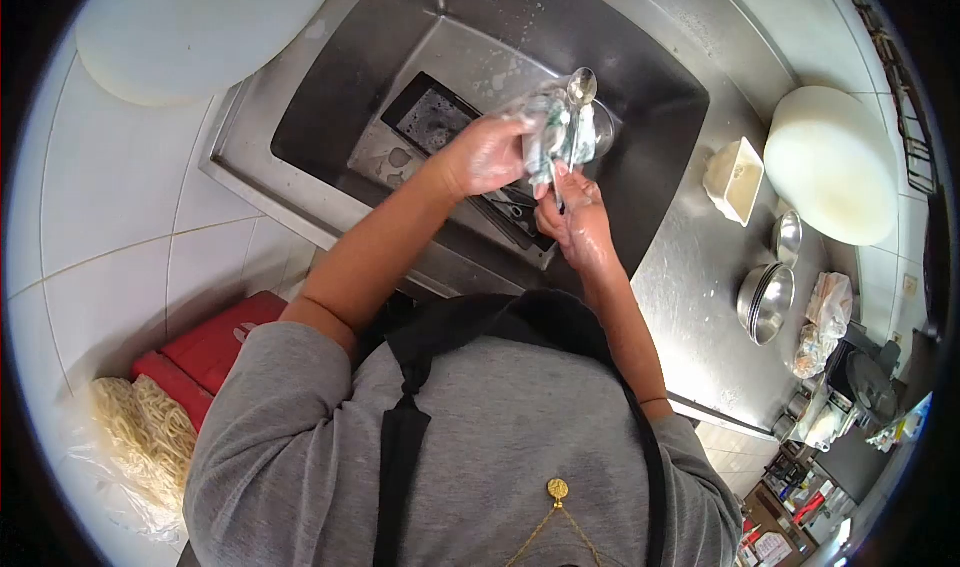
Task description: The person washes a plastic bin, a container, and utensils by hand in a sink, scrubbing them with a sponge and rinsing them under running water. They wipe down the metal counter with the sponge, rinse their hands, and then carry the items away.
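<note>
Above the steel sink [640, 77], my left hand [490, 155] is closed on a soapy, whitish-green cloth [547, 135]. Against that cloth lies a metal spoon [582, 87], its bowl pointing away from me. My right hand [580, 217] pinches the lower end of the spoon's handle. Suds cover both hands. Below them in the sink rests a dark rectangular tray [432, 113] with soapy water in it. Some dark utensils [515, 215] lie near the tray, partly hidden by my hands. A round, shiny vessel [603, 129] shows partly behind the cloth.
On the right counter are a cream square container [735, 181], stacked metal bowls [767, 304], a smaller metal bowl [788, 237] and bagged items [826, 312]. A large white round board [832, 165] leans behind. Another white round object [200, 27] stands upper left. Bagged noodles [145, 437] sit lower left.
</note>
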Motion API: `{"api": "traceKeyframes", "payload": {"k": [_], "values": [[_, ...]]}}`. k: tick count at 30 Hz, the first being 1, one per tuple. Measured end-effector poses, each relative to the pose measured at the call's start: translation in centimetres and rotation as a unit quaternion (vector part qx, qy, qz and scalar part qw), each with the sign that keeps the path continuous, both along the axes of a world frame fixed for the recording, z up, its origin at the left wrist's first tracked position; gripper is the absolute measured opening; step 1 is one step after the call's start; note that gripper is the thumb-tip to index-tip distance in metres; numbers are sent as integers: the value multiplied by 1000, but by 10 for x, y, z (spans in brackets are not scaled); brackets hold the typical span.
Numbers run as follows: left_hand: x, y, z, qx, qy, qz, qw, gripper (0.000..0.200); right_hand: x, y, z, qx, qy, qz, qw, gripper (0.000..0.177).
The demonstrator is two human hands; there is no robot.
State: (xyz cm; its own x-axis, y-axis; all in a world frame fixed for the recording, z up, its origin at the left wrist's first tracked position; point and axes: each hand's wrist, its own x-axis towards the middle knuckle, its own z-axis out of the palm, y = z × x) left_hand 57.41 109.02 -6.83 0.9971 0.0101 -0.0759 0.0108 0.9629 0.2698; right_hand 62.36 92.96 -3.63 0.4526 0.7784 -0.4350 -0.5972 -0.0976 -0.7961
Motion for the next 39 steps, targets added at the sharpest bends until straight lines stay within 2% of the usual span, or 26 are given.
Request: {"api": "traceKeyframes", "payload": {"k": [1,4,6,7,8,9,11,12,15,16,17,19,20,21,22,23,24,26,27,29,32,35,39], "values": [[3,-10,2,52,16,67,996,36,1,-2,1,11,19,-8,1000,38],[10,-26,-1,308,68,128,940,32,-2,-13,-7,-65,-38,27,997,38],[9,-27,-1,498,67,184,845,27,-8,-17,-4,-90,-45,31,994,35],[9,-25,-2,585,66,210,781,25,-10,-16,-3,-93,-91,14,991,33],[8,-20,-5,641,20,268,719,29,-13,-15,-3,-96,-135,-3,986,32],[6,-19,-1,653,53,240,716,29,-15,-14,-3,-97,-180,-20,979,31],[5,-18,8,675,119,186,705,29,-12,-13,-8,-91,-171,-40,980,28],[3,-22,13,625,122,181,749,24,-11,-12,-11,-88,-167,-52,981,27],[-1,-46,12,385,123,202,892,15,-11,-16,-21,-43,-84,-74,993,25],[-1,-40,3,419,128,184,880,13,-11,-16,-20,-41,-76,-68,994,26],[2,-27,-7,533,119,205,812,14,-14,-17,-18,-40,-69,-61,995,26],[3,-2,-7,729,97,230,638,16,-21,-23,-15,-43,-39,-42,997,27],[6,12,2,663,76,262,697,17,-22,-27,-15,-44,-18,-31,998,28],[5,23,10,548,138,229,793,20,-24,-30,-14,-45,1,-21,999,29],[7,37,-1,405,121,162,892,31,-25,-31,-9,-35,24,-9,999,31],[8,43,-16,247,100,88,960,43,-29,-31,-2,-26,48,4,999,33],[7,36,-33,185,57,23,981,50,-31,-29,2,-14,70,15,997,34],[1,8,-3,85,-58,-97,990,65,-32,-25,-1,6,125,27,992,37],[0,-6,4,87,-36,-78,993,65,-33,-24,-2,14,154,32,987,38],[7,-11,-2,153,-20,-68,986,66,-32,-23,2,26,180,31,983,38],[10,-13,-23,222,-20,26,974,60,-26,-22,10,39,204,25,978,36],[17,-12,-18,240,6,28,970,51,-23,-21,14,36,227,44,972,35],[28,-6,-20,455,-1,148,878,36,-20,-24,11,33,239,38,970,31]]}}
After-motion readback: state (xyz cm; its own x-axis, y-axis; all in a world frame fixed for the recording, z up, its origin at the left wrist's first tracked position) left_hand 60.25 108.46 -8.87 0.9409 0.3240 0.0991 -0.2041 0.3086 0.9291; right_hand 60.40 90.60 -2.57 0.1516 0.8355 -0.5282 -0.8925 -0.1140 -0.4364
